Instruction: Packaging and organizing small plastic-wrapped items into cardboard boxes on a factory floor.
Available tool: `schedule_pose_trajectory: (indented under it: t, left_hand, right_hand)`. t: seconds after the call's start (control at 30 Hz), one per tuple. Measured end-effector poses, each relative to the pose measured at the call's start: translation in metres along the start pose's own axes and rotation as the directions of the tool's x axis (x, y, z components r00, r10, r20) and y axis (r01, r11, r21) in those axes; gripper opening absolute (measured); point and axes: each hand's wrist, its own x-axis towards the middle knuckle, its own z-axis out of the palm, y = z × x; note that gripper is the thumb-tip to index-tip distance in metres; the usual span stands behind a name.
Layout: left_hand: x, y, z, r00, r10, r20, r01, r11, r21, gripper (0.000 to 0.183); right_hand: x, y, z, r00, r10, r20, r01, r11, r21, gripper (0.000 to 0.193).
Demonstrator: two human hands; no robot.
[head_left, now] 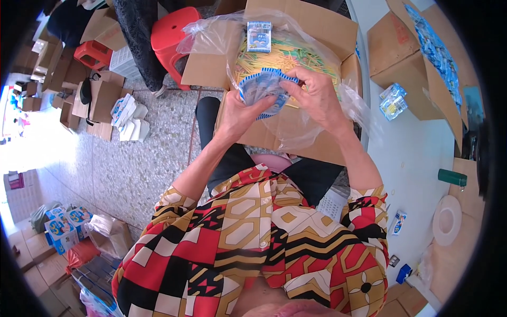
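My left hand [241, 115] grips a fanned stack of small blue-and-white striped packets [259, 87], its thumb laid across them. At the right end of the fan, the thumb and fingers of my right hand [317, 98] pinch the packets' edges. Both hands are above an open cardboard box [322, 26] lined with clear plastic [211, 39]. Many thin yellow, green and orange sticks [311, 61] lie loose inside; I cannot tell their exact kind. A single blue-and-white packet [259, 37] rests on the sticks, just beyond my hands.
Right of the box, a pale table [406, 153] holds blue packets [393, 101], a green bottle [452, 177] and a tall carton [401, 58] containing more blue packets. A red stool [171, 29] stands left of the box, beside another person's leg [138, 42]. Cartons [97, 103] crowd the left floor.
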Motion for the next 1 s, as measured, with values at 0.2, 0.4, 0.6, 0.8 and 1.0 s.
schedule_pose_trajectory:
  t: [0.2, 0.4, 0.6, 0.8, 1.0]
  left_hand:
    - [0.000, -0.003, -0.005, 1.000, 0.007, 0.030, -0.009, 0.998, 0.066, 0.023]
    - [-0.005, -0.003, -0.004, 1.000, 0.026, 0.001, -0.026, 0.999, 0.018, 0.024]
    - [-0.002, -0.003, -0.004, 0.995, 0.079, -0.053, -0.081, 0.996, -0.038, 0.025]
    - [-0.002, 0.002, -0.009, 0.989, 0.102, -0.104, -0.102, 0.995, 0.011, 0.025]
    - [-0.008, -0.012, -0.015, 0.992, 0.101, -0.078, -0.092, 0.989, 0.113, 0.026]
  right_hand:
    - [-0.002, 0.000, 0.003, 0.995, -0.101, 0.005, 0.101, 0.994, 0.038, 0.016]
    - [-0.004, -0.011, 0.001, 0.991, -0.105, -0.088, 0.112, 0.990, 0.080, 0.031]
    - [-0.004, -0.001, 0.005, 0.939, -0.315, -0.134, 0.293, 0.942, -0.161, 0.038]
    - [0.004, -0.019, 0.003, 0.968, -0.133, -0.211, 0.134, 0.991, -0.013, 0.031]
    - [0.003, 0.000, 0.000, 0.996, -0.081, 0.041, 0.082, 0.996, -0.029, 0.014]
